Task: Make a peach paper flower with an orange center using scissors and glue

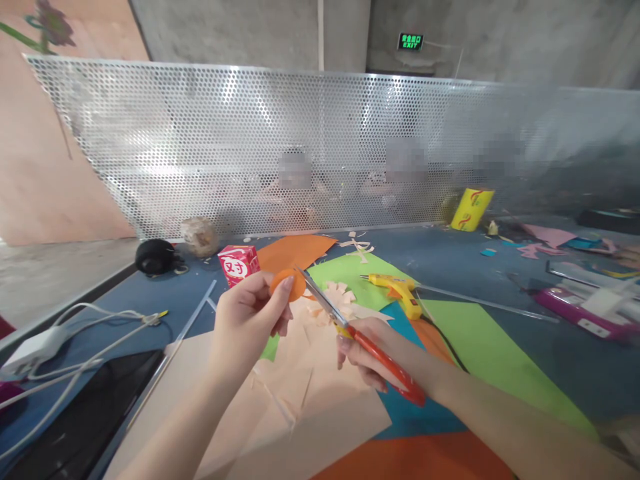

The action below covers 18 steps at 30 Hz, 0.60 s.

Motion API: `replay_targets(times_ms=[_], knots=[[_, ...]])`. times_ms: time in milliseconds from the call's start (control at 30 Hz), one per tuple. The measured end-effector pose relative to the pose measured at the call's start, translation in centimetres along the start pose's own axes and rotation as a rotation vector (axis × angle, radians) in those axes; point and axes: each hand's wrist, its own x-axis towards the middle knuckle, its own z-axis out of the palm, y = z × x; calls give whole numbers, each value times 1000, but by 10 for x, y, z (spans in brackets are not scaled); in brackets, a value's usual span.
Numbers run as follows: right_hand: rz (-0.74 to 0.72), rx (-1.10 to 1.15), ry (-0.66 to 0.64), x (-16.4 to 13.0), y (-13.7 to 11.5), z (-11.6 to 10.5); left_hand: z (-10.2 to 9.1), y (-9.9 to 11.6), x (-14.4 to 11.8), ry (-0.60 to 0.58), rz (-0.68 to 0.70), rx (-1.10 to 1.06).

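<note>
My left hand (253,307) pinches a small orange paper circle (295,287) between thumb and fingers. I hold it up above the middle of the blue table (160,293). My right hand (367,350) is wrapped round the red-handled scissors (353,331), and their tips point at the right side of the circle. I can't quite tell if the blades touch the paper or are just beside it.

Under my hands lies a big peach sheet (335,407) — and some cut peach bits (345,293) sit in a bunch behind the scissors. A pink box (239,261) stands just behind my left hand. The yellow glue gun (397,288) lies past my right hand, partly on a green sheet (345,267). Far back, near the metal screen with holes (225,133), there's a yellow roll (473,210) — it leans a bit.
</note>
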Motion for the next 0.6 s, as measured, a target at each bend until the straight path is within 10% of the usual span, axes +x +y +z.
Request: replay_targets(times_ms=[600], knots=[[-3,-1,-42,-4,-6,-1,0,0,2,9,22,-22]])
